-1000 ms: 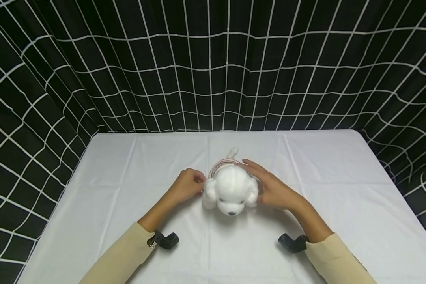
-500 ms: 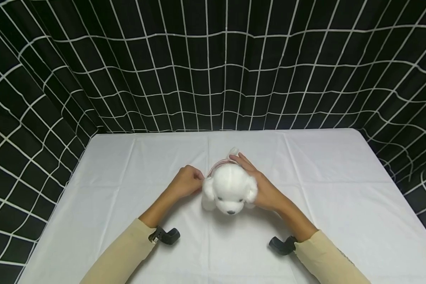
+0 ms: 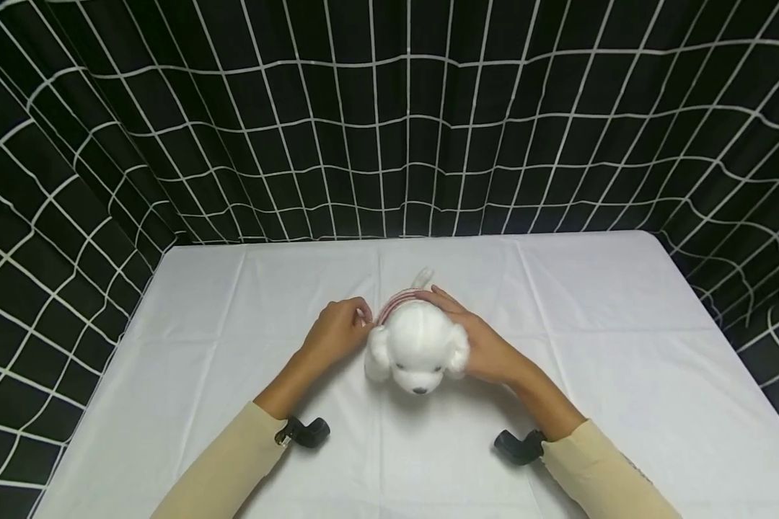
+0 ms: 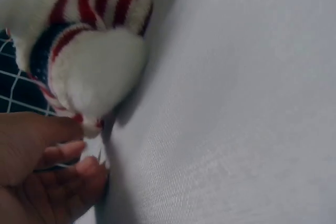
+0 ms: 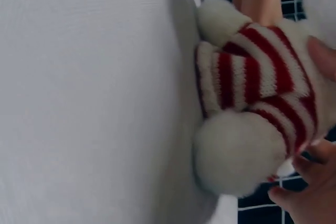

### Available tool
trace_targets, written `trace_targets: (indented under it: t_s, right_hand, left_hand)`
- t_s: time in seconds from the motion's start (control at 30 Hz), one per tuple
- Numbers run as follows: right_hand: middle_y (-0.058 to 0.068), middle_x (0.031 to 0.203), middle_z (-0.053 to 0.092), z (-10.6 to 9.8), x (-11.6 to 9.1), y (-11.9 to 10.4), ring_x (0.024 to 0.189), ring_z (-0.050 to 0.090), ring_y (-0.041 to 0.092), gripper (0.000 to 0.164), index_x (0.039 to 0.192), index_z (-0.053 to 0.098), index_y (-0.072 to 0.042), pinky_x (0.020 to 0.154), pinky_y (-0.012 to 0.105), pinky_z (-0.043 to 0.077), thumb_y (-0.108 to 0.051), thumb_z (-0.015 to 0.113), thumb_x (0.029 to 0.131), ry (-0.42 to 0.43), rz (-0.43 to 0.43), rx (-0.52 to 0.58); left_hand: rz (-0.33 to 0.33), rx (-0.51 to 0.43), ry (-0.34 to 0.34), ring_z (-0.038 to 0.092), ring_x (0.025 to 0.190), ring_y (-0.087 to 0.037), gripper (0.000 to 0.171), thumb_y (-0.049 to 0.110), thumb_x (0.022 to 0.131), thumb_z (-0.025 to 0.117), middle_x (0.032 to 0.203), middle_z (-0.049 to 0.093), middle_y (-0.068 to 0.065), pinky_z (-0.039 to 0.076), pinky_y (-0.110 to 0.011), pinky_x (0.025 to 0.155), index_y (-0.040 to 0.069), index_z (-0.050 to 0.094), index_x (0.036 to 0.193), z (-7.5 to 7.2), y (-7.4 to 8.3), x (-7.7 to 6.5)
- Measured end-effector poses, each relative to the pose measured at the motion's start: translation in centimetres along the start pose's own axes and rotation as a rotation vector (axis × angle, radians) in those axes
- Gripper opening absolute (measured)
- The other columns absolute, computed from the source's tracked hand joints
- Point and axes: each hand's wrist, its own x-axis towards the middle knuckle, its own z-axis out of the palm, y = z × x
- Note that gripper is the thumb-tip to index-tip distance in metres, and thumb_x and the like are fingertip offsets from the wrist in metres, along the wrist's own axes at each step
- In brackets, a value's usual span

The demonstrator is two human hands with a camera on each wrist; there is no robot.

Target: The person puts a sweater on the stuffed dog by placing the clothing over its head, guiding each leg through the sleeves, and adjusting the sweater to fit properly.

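A white plush dog (image 3: 418, 346) stands on the white-covered table, its face toward me. Red and white stripes mark its knitted sweater (image 3: 397, 303), which also has a dark blue band in the left wrist view. Beside the dog's flank, my left hand (image 3: 339, 330) pinches the hem of the sweater (image 4: 65, 69) between thumb and finger, the other fingers loosely curled. On the opposite side my right hand (image 3: 483, 342) holds the dog's body, fingers over its back. The right wrist view shows the thumb on one side of the sweater (image 5: 278, 72) and fingers on the other. The dog's head hides part of both.
A white cloth (image 3: 623, 346) with fold creases covers the table. Black curtain with a white grid (image 3: 389, 130) hangs behind the table and along both sides. Dark wrist mounts (image 3: 519, 447) stick out from beige sleeves (image 3: 223, 461).
My right hand has shifted left and closer around the dog, its fingers reaching over the back and then drawing back slightly. My left hand has risen slightly along the dog's side.
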Motion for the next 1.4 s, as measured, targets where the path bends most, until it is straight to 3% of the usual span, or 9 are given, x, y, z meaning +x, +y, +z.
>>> trace_targets:
  t_s: [0.1,0.2,0.37,0.57,0.77,0.9,1.0,1.17,1.4]
  right_hand:
    - [0.012,0.164,0.031,-1.0,-0.4,-0.3,0.154,0.017,0.030,0.074,0.150,0.049,-0.011,0.120,0.060,0.016,-0.016,0.082,0.083,-0.057,0.052,0.010]
    - [0.015,0.161,0.036,-2.0,-1.1,-0.1,0.149,0.029,0.035,0.073,0.155,0.039,-0.006,0.117,0.059,0.026,-0.005,0.072,0.091,-0.032,0.117,0.031]
    - [0.025,0.127,0.065,-2.5,-1.5,0.9,0.110,0.067,0.032,0.041,0.139,0.053,0.009,0.093,0.044,0.055,0.003,0.055,0.098,0.141,0.339,0.031]
    - [0.016,0.095,0.073,-1.6,-0.7,1.6,0.073,0.065,0.014,0.029,0.118,0.066,0.011,0.066,0.029,0.056,-0.003,0.056,0.094,0.151,0.539,0.059]
    - [0.008,0.081,0.072,-1.1,0.2,1.9,0.066,0.059,0.011,0.025,0.101,0.071,0.007,0.057,0.025,0.050,0.003,0.057,0.081,0.153,0.544,-0.046]
    - [0.007,0.078,0.071,-0.9,0.2,2.1,0.065,0.057,0.012,0.021,0.095,0.072,0.004,0.055,0.025,0.047,0.003,0.058,0.079,0.180,0.541,-0.097]
    - [0.004,0.075,0.070,-0.7,0.2,2.1,0.067,0.057,0.014,0.016,0.091,0.074,0.000,0.061,0.027,0.046,-0.001,0.063,0.080,0.212,0.529,-0.141]
    - [-0.001,0.063,0.062,-0.4,0.4,2.1,0.066,0.053,0.017,0.010,0.078,0.074,-0.007,0.062,0.031,0.044,-0.004,0.065,0.079,0.278,0.483,-0.235]
    - [-0.003,0.054,0.057,-0.7,0.7,2.4,0.058,0.050,0.016,0.013,0.063,0.069,-0.009,0.056,0.031,0.042,-0.002,0.068,0.075,0.315,0.403,-0.412]
  left_hand:
    - [0.049,-0.090,0.011,0.051,0.057,-0.008,0.009,0.005,0.089,0.072,0.066,0.058,0.003,0.044,-0.025,0.055,0.007,0.068,0.096,-0.4,0.2,-0.5]
    - [0.101,-0.205,0.013,0.056,0.065,-0.010,0.013,-0.003,0.088,0.066,0.074,0.063,0.000,0.049,-0.026,0.062,0.007,0.068,0.097,-0.7,0.5,-1.0]
    - [0.093,-0.355,-0.039,0.064,0.082,-0.013,0.024,-0.007,0.087,0.058,0.089,0.070,-0.002,0.054,-0.031,0.077,0.008,0.072,0.099,-0.7,0.5,-1.5]
    - [0.055,-0.372,-0.108,0.065,0.084,-0.014,0.037,-0.010,0.081,0.052,0.091,0.071,-0.003,0.053,-0.028,0.076,0.006,0.071,0.109,-0.5,0.5,-1.8]
    - [0.218,-0.280,-0.216,0.053,0.117,-0.024,0.082,0.002,0.073,0.069,0.134,0.052,-0.009,0.050,-0.044,0.092,0.017,0.043,0.149,-1.4,1.1,-2.3]
    - [0.319,-0.280,-0.233,0.024,0.148,-0.029,0.108,0.016,0.064,0.088,0.162,0.022,-0.009,0.033,-0.058,0.112,0.024,0.035,0.158,-0.8,1.6,-1.9]
    - [0.370,-0.351,-0.218,0.011,0.153,-0.028,0.105,0.014,0.060,0.089,0.168,0.012,-0.009,0.023,-0.058,0.118,0.016,0.042,0.155,0.3,1.8,-1.4]
    - [0.440,-0.462,-0.147,0.015,0.153,-0.026,0.080,0.021,0.069,0.082,0.167,0.018,-0.011,0.017,-0.054,0.121,0.005,0.055,0.143,1.2,2.4,-1.0]
    - [0.546,-0.369,-0.023,0.018,0.152,-0.035,0.058,0.029,0.074,0.079,0.161,0.030,-0.018,0.016,-0.057,0.121,0.005,0.069,0.126,1.0,2.7,-0.5]
